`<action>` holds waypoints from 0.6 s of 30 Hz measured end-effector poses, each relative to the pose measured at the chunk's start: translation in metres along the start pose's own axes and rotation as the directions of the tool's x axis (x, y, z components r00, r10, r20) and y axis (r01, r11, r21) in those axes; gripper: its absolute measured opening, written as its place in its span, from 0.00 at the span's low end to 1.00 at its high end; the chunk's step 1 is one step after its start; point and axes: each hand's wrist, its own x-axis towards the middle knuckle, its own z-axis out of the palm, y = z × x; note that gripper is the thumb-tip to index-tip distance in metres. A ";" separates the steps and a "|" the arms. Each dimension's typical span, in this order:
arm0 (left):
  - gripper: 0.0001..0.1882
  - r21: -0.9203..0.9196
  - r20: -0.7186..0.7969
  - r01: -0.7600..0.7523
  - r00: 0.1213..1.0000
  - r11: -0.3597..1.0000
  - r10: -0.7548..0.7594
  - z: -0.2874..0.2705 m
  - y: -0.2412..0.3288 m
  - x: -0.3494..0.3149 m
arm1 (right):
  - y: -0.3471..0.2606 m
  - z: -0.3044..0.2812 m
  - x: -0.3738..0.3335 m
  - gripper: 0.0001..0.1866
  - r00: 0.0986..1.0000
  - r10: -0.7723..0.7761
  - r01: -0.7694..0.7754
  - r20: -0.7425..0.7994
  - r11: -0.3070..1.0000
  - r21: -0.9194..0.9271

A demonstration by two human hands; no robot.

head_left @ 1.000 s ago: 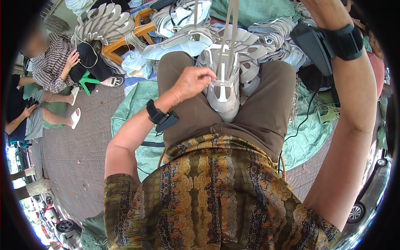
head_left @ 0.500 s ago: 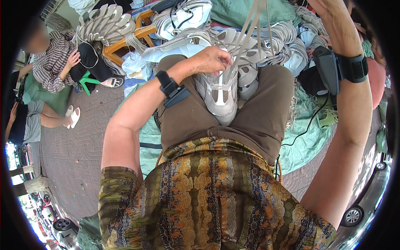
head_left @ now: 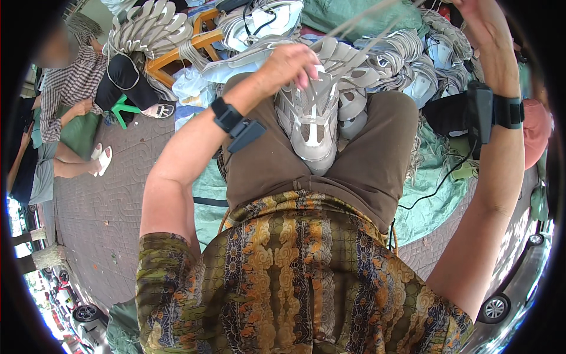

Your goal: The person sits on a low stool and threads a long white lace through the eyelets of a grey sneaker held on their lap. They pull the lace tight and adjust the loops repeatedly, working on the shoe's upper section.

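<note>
A grey and white sneaker (head_left: 312, 135) rests between my thighs with its toe toward me. Pale laces (head_left: 377, 41) run from its upper part toward the upper right, stretched in the air and blurred. My right hand (head_left: 474, 15) is raised at the top right, its fingers partly cut off by the picture's edge; the laces lead toward it and appear to be in its grip. Over the sneaker's lacing hovers my left hand (head_left: 295, 65), fingers loosely bent, apart and slightly blurred, with nothing visible in them. Behind the sneaker, a second grey shoe piece (head_left: 352, 112) lies by my right thigh.
Stacks of grey shoe uppers (head_left: 150, 29) and more bundled uppers (head_left: 389, 53) lie ahead, beside a wooden stool (head_left: 171, 62). A green sheet (head_left: 439, 177) covers ground at right, crossed by a black cable (head_left: 433, 192). A person in a striped shirt (head_left: 68, 88) sits at left.
My left hand has lifted off the sneaker's lacing, up and slightly left. My right hand has shifted right, and the laces now slant more toward the upper right.
</note>
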 end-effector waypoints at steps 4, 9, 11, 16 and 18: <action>0.09 -0.260 -0.161 -0.021 0.987 0.965 -0.022 -0.057 0.007 -0.017 | 0.015 -0.093 0.003 0.09 0.895 0.102 -0.092 -0.434 0.995 0.042; 0.14 -0.210 -0.253 -0.003 0.966 0.978 -0.051 -0.095 0.018 -0.060 | 0.069 -0.233 -0.035 0.09 0.904 0.214 -0.174 -0.370 0.975 0.140; 0.14 -0.255 -0.275 -0.040 0.961 0.966 -0.032 -0.119 0.017 -0.070 | 0.086 -0.281 -0.055 0.10 0.923 0.280 -0.216 -0.265 0.945 0.247; 0.15 -0.335 -0.457 -0.138 0.889 0.932 -0.033 -0.228 0.001 -0.100 | 0.129 -0.369 -0.100 0.11 0.804 0.349 -0.332 -0.482 0.935 0.123; 0.15 -0.246 -0.582 -0.049 0.806 0.968 -0.107 -0.269 -0.002 -0.120 | 0.143 -0.359 -0.123 0.11 0.752 0.410 -0.434 -0.516 0.897 0.079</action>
